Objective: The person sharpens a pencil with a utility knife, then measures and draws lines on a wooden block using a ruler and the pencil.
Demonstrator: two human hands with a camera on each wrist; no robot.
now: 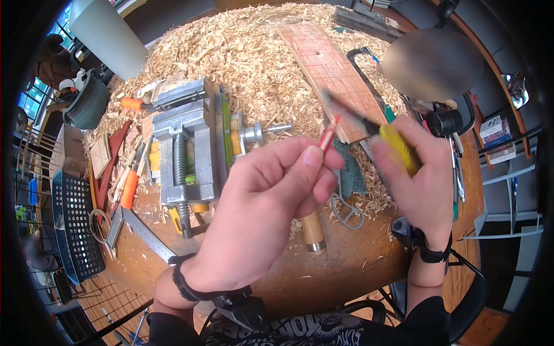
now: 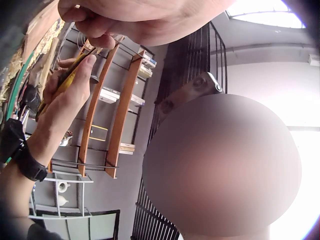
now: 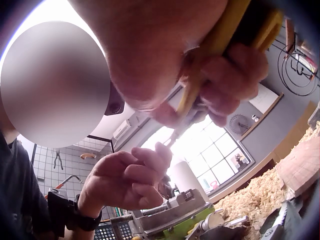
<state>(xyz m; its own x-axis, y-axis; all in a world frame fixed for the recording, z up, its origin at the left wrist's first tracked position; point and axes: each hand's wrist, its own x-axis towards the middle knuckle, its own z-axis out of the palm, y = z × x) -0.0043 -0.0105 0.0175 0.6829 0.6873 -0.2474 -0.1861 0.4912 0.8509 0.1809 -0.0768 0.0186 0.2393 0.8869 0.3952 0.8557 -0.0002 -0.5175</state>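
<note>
Head view alone clearly shows the pencil (image 1: 328,136) (left hand (image 1: 259,216) pinching).

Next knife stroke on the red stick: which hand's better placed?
Probably the right hand: it grips the yellow-handled knife, blade close to the red stick in the head view. The left hand pinches the stick, so seems suited to steadying.

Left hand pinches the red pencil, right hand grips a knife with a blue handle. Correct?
Not the color: the handle is yellow, per the head view. The left hand does pinch the red pencil, and the right hand grips the knife.
</note>
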